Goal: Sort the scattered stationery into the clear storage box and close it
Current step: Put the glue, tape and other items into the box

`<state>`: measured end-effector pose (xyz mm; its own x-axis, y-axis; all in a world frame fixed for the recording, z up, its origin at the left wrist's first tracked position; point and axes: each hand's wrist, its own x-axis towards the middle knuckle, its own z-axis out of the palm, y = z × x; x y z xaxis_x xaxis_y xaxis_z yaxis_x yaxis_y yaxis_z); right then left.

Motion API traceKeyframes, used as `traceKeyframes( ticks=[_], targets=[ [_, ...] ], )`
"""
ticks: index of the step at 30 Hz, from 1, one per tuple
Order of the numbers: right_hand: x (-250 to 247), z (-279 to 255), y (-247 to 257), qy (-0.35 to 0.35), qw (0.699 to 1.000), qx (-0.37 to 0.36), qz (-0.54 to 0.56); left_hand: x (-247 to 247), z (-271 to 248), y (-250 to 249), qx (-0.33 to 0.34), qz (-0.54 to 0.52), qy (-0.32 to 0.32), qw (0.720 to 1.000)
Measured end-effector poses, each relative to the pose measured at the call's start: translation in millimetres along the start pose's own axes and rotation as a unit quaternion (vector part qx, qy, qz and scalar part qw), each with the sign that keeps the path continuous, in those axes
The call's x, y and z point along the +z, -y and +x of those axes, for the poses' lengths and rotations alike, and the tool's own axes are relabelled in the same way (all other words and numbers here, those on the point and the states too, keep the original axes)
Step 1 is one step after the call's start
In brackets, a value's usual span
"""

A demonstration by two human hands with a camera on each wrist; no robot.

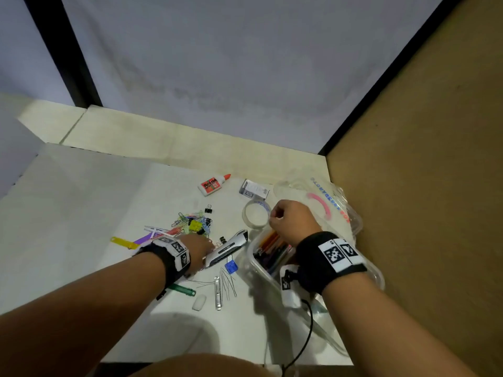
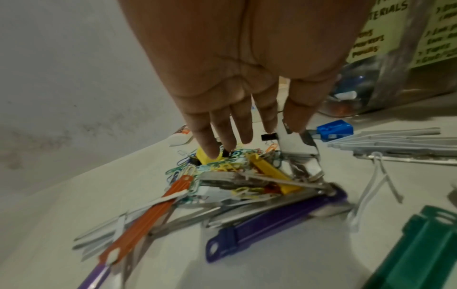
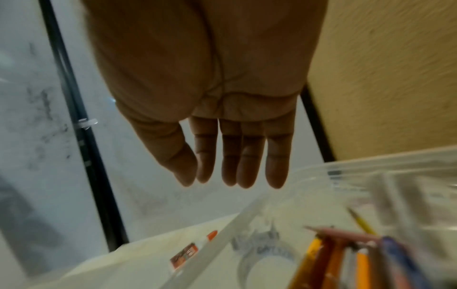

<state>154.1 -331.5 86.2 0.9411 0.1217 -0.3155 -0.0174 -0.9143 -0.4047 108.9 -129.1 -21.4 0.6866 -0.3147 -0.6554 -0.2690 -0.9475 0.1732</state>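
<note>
My left hand (image 1: 200, 247) reaches down over the pile of coloured paper clips (image 1: 194, 223). Its fingers are straight, and the fingertips (image 2: 212, 151) touch the clips (image 2: 222, 164) beside the silver stapler (image 2: 296, 150). My right hand (image 1: 285, 219) hovers over the clear storage box (image 1: 257, 266), fingers straight and holding nothing (image 3: 232, 179). Pencils (image 3: 346, 258) lie inside the box (image 3: 222, 232). The box's clear lid (image 1: 329, 205), with a pink handle, lies behind it against the brown wall.
Scattered on the white table: a glue bottle (image 1: 213, 185), tape roll (image 1: 255, 214), small staple box (image 1: 254, 189), stapler (image 1: 227, 247), blue sharpener (image 1: 231, 266), white eraser (image 1: 199, 302) and green (image 1: 182, 289), purple (image 2: 272, 221) and orange (image 2: 148, 215) fastener strips. A brown wall stands close on the right.
</note>
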Motion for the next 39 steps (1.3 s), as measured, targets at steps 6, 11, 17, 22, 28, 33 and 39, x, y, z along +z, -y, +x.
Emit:
traceKeyframes(
  ticks=[6,11,17,22,28,33,39],
  targets=[
    [31.1,44.2,48.7,0.096,0.994,-0.017,-0.051,10.0,-7.3,36.3,-0.041,-0.025,-0.074,0.996],
    [41.4,97.2,71.2,0.128,0.989,0.048,-0.055,20.1,-12.4,63.5,-0.083,-0.047,-0.109,0.989],
    [48.9,147.4,73.3,0.132,0.976,0.128,-0.116,34.9,-13.0,75.0,-0.095,-0.074,-0.068,0.990],
    [113.6,218.3,6.8,0.158,0.949,0.183,-0.201,35.1,-8.2,84.8,-0.079,-0.076,-0.060,0.992],
    [90.5,158.9,43.5,0.145,0.921,0.116,-0.343,29.2,2.9,93.0,-0.078,-0.081,-0.049,0.992],
    [86.9,165.1,57.3,0.132,0.947,0.100,-0.276,23.9,5.6,92.9,-0.076,-0.070,-0.034,0.994],
    [72.3,149.1,61.3,0.055,0.993,0.097,-0.026,9.7,11.7,92.0,-0.109,-0.066,-0.040,0.991]
  ],
)
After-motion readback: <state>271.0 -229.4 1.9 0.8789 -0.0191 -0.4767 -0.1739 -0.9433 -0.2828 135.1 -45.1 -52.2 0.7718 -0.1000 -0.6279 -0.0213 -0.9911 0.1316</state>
